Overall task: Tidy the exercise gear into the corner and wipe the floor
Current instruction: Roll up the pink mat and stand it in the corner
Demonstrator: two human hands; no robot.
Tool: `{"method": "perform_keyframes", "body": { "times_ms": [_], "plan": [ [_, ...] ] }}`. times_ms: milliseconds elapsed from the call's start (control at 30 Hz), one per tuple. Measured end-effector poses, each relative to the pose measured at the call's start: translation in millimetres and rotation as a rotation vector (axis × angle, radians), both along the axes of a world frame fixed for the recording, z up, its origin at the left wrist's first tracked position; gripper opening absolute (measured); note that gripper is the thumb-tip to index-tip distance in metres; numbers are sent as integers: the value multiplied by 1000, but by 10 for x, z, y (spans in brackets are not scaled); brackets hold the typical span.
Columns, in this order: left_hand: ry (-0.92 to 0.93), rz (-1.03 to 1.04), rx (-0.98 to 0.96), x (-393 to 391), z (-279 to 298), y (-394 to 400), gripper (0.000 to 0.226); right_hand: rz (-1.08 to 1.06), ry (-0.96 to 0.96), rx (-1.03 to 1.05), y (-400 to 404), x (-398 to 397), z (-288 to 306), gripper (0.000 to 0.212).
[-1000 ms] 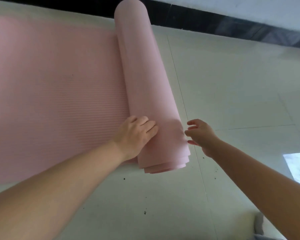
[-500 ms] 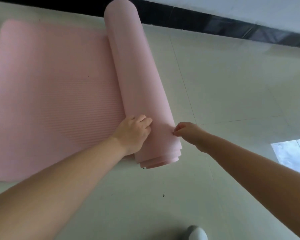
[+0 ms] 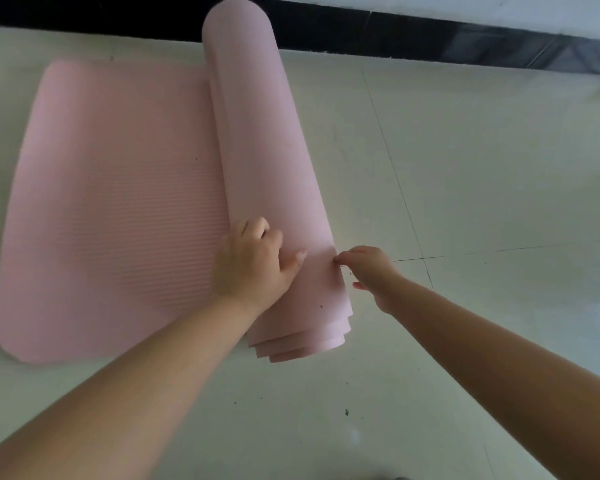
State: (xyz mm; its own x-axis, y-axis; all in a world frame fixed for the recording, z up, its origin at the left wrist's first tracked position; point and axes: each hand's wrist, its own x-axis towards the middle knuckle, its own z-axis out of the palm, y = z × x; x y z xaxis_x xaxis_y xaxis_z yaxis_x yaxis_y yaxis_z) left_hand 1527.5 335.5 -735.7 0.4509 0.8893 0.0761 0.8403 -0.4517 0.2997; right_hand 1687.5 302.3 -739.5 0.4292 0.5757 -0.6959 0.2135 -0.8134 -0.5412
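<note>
A pink exercise mat lies on the pale floor, partly rolled. Its thick roll [image 3: 264, 150] runs from the black skirting toward me, with uneven layers showing at the near end. The flat ribbed part [image 3: 118, 202] spreads out to the left, and its rounded far end is in view. My left hand [image 3: 253, 265] sits on the near part of the roll, fingers curled over its left side at the crease, thumb lying on top. My right hand [image 3: 371, 268] touches the roll's right side with its fingertips, thumb held apart.
Pale tiled floor [image 3: 465, 168] stretches to the right of the roll. A black skirting strip [image 3: 395, 39] runs along the wall at the back. Small dark specks of dirt [image 3: 346, 412] lie on the floor in front of the roll's near end.
My right hand moved left from beside the roll until its fingertips touch it. My left hand's fingers curled tighter over the roll. More of the mat's flat left end came into view.
</note>
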Motion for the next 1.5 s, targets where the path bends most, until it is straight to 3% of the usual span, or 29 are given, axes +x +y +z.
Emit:
{"method": "perform_keyframes", "body": {
  "times_ms": [167,367,500,633,700,800,900,967,1167,1267,1400,1500],
  "plan": [
    [-23,379,-312,-106,48,-65,64,27,174,57,12,-86,-4,24],
    [-83,590,-536,-255,71,-14,79,62,156,74,107,-158,-71,29],
    [-22,585,-604,-325,132,84,74,83,204,54,177,-177,-64,23],
    [2,477,-536,-266,208,77,28,159,217,49,195,-266,-113,10],
    [39,462,-520,-206,228,89,22,199,204,55,196,-292,-124,10],
    [118,492,-570,-126,283,114,38,226,206,49,190,-289,-119,11],
    [229,495,-636,-69,353,140,75,191,261,30,198,-271,-102,19],
    [301,500,-653,-54,393,143,87,168,312,21,199,-271,-93,25],
    [363,526,-692,-89,426,169,91,201,400,6,214,-274,-36,26],
    [334,527,-707,-191,371,216,95,286,315,-1,261,-335,-57,25],
    [270,514,-740,-414,275,309,96,261,204,-38,314,-469,-85,9],
    [181,511,-775,-664,219,346,89,187,173,-42,328,-604,-82,19]
  ]
}}
